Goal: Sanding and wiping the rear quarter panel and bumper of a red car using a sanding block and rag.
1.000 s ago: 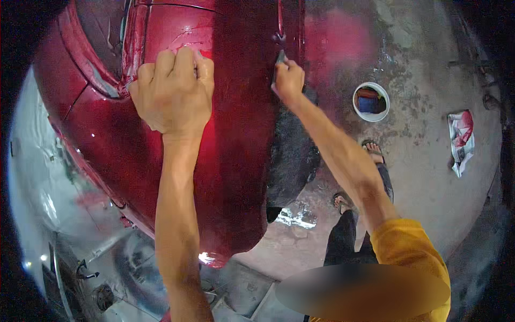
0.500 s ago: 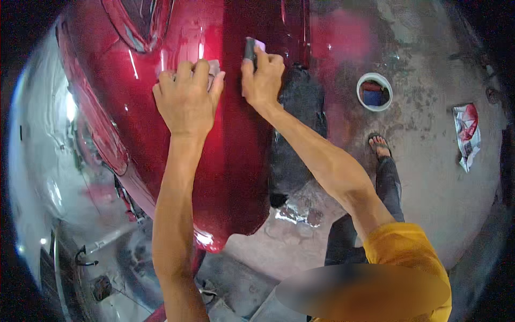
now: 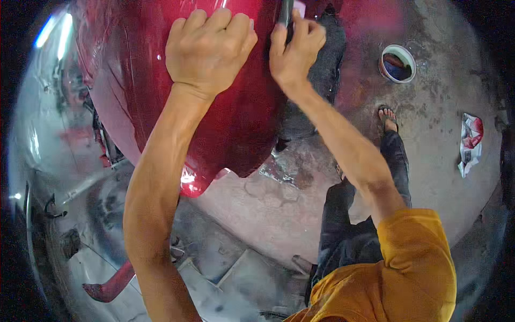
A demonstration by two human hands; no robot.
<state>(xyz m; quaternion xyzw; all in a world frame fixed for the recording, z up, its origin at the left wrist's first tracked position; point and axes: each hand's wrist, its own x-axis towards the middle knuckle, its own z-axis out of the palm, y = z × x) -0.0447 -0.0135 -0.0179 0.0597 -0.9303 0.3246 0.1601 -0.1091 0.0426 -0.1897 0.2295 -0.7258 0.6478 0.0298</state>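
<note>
A glossy red car body panel [image 3: 236, 123] fills the upper middle, its rounded red end pointing toward me. Over it my left hand [image 3: 209, 51] is curled into a fist, knuckles up. The fist hides whatever it holds; the pale cloth seen under it earlier does not show now. Close to the panel's right side, my right hand [image 3: 298, 51] grips a dark block [image 3: 286, 13] with a pale face between thumb and fingers. The top of the picture cuts off the block's far end.
A white bucket [image 3: 383, 70] with dark liquid and something brownish inside stands on the floor at upper right. Farther right lies a crumpled white-and-red wrapper [image 3: 472, 142]. Dark sheeting [image 3: 324, 70] borders the panel. A red curved piece [image 3: 110, 284] is at lower left.
In the picture the panel has shifted upward, and both hands appear higher and farther right. The left fingers, earlier spread over a pale cloth, are now bunched into a fist.
</note>
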